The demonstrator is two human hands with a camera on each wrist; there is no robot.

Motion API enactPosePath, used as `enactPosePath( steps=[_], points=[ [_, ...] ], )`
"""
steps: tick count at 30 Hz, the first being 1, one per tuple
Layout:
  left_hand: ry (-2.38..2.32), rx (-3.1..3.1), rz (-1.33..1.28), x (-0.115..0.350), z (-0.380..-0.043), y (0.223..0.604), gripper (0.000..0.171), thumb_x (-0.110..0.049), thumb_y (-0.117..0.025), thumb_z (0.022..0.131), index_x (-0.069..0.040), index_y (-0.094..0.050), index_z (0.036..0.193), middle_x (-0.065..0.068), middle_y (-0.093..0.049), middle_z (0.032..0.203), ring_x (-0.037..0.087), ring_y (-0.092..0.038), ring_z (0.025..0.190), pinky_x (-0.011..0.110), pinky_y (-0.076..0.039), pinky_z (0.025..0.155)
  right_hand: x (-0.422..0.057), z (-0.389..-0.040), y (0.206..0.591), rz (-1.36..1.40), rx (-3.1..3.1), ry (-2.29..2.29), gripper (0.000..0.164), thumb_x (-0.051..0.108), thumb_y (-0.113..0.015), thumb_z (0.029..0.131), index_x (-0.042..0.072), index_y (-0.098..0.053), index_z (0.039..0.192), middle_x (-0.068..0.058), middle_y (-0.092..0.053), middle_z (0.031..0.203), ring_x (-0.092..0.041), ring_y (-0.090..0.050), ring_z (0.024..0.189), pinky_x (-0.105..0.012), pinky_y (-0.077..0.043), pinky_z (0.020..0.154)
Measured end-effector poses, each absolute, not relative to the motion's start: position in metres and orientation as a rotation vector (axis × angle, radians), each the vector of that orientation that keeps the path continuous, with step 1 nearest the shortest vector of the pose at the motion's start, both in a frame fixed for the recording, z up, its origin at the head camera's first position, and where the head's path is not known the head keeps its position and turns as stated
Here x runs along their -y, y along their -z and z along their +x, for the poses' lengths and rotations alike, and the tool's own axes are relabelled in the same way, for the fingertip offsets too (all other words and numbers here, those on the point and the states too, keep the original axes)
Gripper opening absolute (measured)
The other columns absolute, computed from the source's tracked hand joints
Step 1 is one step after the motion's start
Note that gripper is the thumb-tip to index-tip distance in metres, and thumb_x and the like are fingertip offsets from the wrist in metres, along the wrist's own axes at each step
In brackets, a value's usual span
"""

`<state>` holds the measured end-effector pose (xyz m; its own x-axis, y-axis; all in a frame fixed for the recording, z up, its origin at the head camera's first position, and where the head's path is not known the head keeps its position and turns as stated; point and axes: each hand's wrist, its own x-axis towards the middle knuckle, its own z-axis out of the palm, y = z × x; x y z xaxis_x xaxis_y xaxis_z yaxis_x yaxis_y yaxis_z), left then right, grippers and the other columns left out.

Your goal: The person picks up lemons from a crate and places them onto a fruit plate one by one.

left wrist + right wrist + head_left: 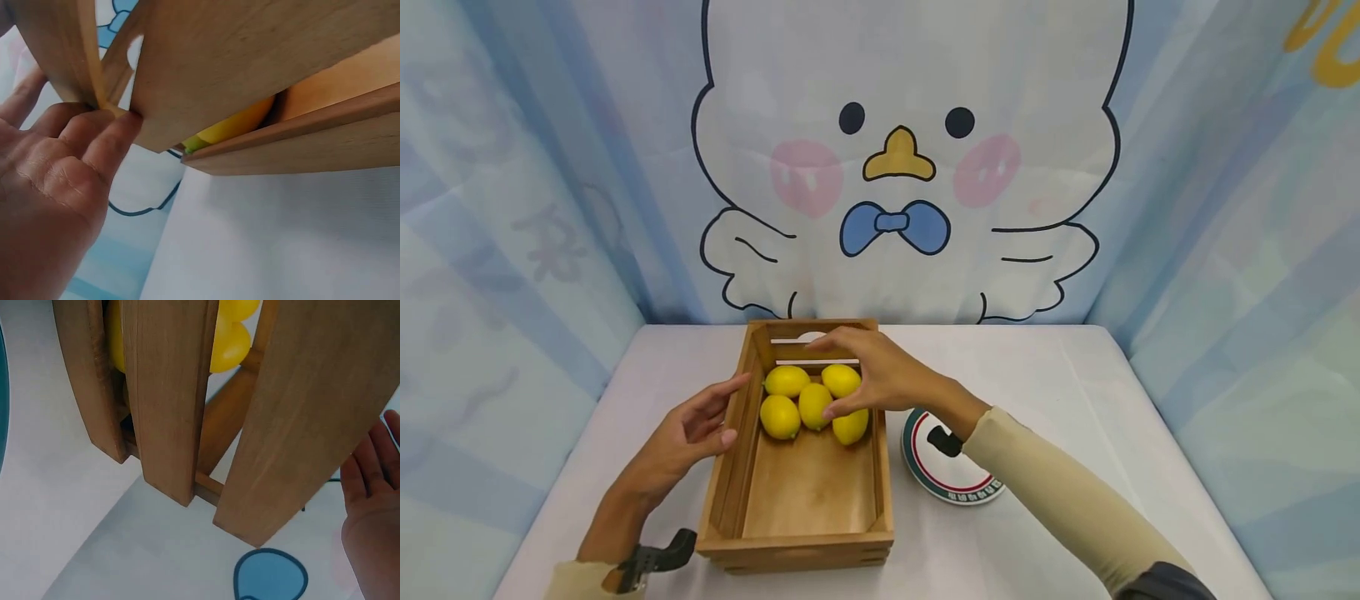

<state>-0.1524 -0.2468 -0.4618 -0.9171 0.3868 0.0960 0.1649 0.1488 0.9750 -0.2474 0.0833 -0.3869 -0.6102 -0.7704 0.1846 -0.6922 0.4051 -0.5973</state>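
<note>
"Over the far end of that wooden crate [797,547], what could go wrong for you?"

"My worry is the yellow lemons [786,381]. Five show, bunched inside at that end, with the crate's floor stretching out on the near side, so a careless nudge from my right thumb [847,403] might send one rolling toward me. The crate could skid too, I think, if my left hand [688,433] pushed its side."

"And your fingers?"

"On my right hand [887,367], they're spread wide from the thumb above the fruit, with no lemon pinched. Whether the thumb touches the one below it, I can't tell. My left fingers are loosely bent, well apart from their thumb, tips at the crate's left wall, gripping nothing I can see."

"The plate [955,473]?"

"On the table [1045,367], just right of the crate."
</note>
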Motion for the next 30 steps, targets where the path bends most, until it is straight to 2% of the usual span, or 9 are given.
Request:
enactPosePath(
  steps=[4,10,15,24,30],
  points=[
    [-1.875,-2.231,0.548,0.245,-0.153,0.463,0.067,-0.004,-0.058,0.107,-0.018,-0.034,0.168,0.008,-0.022,0.179,-0.008,-0.031,0.153,0.006,-0.035,0.113,-0.08,-0.252,0.389,-1.331,-2.489,0.977,0.083,0.035,-0.098,0.077,0.014,-0.06,0.148,0.002,-0.063,0.15,-0.018,-0.057,0.141,-0.042,-0.045,0.122],
    [-1.882,-2.217,0.544,0.245,-0.154,0.464,0.068,-0.004,-0.058,0.107,-0.02,-0.033,0.168,0.007,-0.022,0.179,-0.003,-0.031,0.155,0.008,-0.038,0.113,-0.073,-0.258,0.393,-1.351,-2.451,0.893,0.08,0.035,-0.097,0.078,0.012,-0.061,0.146,-0.003,-0.065,0.149,-0.02,-0.059,0.14,-0.042,-0.046,0.122],
    [-1.894,-2.207,0.546,0.247,-0.153,0.463,0.068,-0.003,-0.058,0.107,-0.019,-0.033,0.168,0.007,-0.022,0.179,-0.008,-0.032,0.153,0.007,-0.038,0.113,-0.065,-0.265,0.393,-1.376,-2.419,0.795,0.08,0.038,-0.096,0.079,0.012,-0.061,0.146,-0.002,-0.065,0.148,-0.018,-0.06,0.138,-0.038,-0.045,0.123],
    [-1.91,-2.199,0.522,0.246,-0.152,0.464,0.067,-0.003,-0.059,0.107,-0.018,-0.034,0.168,0.008,-0.023,0.179,-0.011,-0.034,0.15,0.005,-0.035,0.113,-0.047,-0.28,0.391,-1.417,-2.305,0.555,0.077,0.036,-0.095,0.081,0.012,-0.062,0.146,0.0,-0.066,0.147,-0.017,-0.059,0.137,-0.033,-0.048,0.119],
    [-1.913,-2.202,0.498,0.245,-0.151,0.465,0.068,-0.005,-0.059,0.107,-0.018,-0.034,0.168,0.009,-0.023,0.178,-0.011,-0.036,0.149,0.006,-0.036,0.113,-0.035,-0.291,0.393,-1.386,-2.215,0.514,0.071,0.028,-0.096,0.08,0.01,-0.065,0.142,-0.001,-0.067,0.146,-0.018,-0.06,0.138,-0.039,-0.048,0.119]
  ],
)
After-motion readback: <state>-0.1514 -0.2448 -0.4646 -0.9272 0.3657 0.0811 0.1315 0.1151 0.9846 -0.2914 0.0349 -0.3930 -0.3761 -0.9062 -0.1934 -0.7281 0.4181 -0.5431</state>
